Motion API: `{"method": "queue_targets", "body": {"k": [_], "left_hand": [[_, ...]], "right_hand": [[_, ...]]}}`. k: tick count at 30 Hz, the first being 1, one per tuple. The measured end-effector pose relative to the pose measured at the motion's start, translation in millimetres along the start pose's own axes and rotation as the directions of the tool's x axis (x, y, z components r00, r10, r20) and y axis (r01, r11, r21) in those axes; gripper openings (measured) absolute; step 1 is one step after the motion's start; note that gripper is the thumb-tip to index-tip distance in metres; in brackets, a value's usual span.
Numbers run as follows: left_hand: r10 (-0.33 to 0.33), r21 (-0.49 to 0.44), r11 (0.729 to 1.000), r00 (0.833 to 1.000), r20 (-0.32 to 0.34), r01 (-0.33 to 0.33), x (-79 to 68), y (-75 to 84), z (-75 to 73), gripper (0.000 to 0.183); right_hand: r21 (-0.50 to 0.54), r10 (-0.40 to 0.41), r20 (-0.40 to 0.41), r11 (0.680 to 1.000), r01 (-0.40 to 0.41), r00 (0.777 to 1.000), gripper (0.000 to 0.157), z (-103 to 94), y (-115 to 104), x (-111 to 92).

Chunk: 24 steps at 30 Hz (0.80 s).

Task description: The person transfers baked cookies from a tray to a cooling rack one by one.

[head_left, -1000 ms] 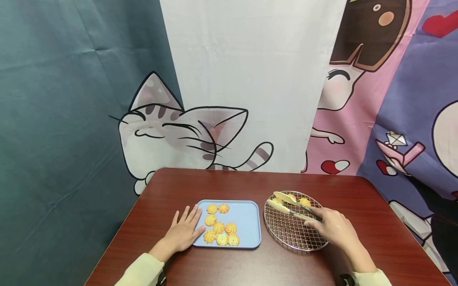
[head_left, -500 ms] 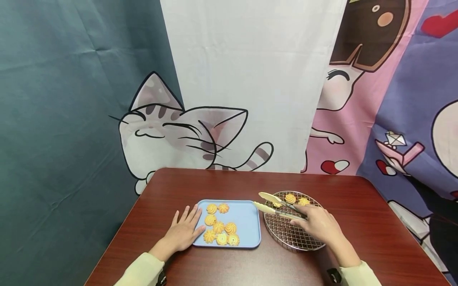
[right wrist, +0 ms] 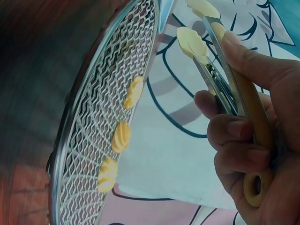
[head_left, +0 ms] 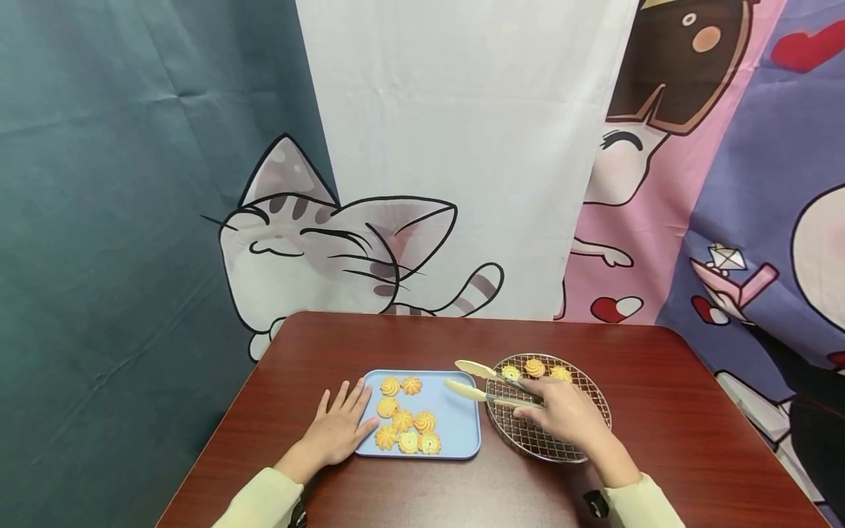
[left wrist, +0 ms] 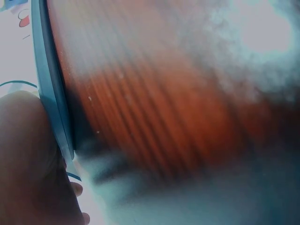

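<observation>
My right hand grips a pair of cream-tipped tongs, thumb on one arm and fingers curled round the other. The tongs' tips are spread with nothing between them, over the right part of the blue tray in the head view. Several golden butter cookies lie on the tray's left half. My left hand rests at the tray's left edge, fingers straight and spread. Beneath my right hand is a round wire rack, with three cookies near its far rim.
The tray and rack stand side by side on a reddish-brown wooden table. Behind the table's far edge hangs a printed cloth backdrop with a cartoon cat.
My right hand has carried the tongs leftward from over the rack until their tips overlap the tray. The three cookies on the rack now show more fully. My left hand has stayed still.
</observation>
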State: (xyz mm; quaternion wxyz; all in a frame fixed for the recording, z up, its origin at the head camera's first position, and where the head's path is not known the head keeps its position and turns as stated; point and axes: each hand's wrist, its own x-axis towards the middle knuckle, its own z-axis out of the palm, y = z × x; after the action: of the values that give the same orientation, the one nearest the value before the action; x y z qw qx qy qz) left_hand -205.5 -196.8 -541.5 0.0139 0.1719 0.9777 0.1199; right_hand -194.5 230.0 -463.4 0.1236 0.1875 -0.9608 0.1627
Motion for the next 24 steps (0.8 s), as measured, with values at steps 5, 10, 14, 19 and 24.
{"method": "queue_targets", "body": {"k": [5, 10, 14, 19, 24], "left_hand": [[-0.004, 0.009, 1.0, 1.0, 0.007, 0.004, 0.0, 0.8, -1.0, 0.072], [0.0, 0.003, 1.0, 1.0, 0.006, 0.0, 0.0, 1.5, -2.1, 0.073], [0.001, 0.001, 1.0, 1.0, -0.001, -0.001, 0.6, 0.6, -1.0, 0.073], [-0.004, 0.019, 1.0, 1.0, -0.004, 0.004, 1.2, -0.5, 0.9, 0.071], [-0.003, 0.028, 1.0, 1.0, 0.011, 0.003, 0.6, 2.5, -3.7, 0.07]], "right_hand": [[0.0, -0.01, 0.002, 1.0, 0.01, 1.0, 0.055, 3.4, -5, 3], [0.015, -0.014, 0.018, 1.0, 0.014, 1.0, 0.052, 7.4, -12, 7], [0.03, -0.023, 0.036, 0.999, 0.022, 0.999, 0.051, 11.7, -18, 11], [0.032, -0.034, 0.043, 0.999, 0.033, 0.998, 0.051, 16.6, -24, 15], [0.044, -0.034, 0.05, 0.999, 0.032, 0.998, 0.05, 20.8, -30, 19]]}}
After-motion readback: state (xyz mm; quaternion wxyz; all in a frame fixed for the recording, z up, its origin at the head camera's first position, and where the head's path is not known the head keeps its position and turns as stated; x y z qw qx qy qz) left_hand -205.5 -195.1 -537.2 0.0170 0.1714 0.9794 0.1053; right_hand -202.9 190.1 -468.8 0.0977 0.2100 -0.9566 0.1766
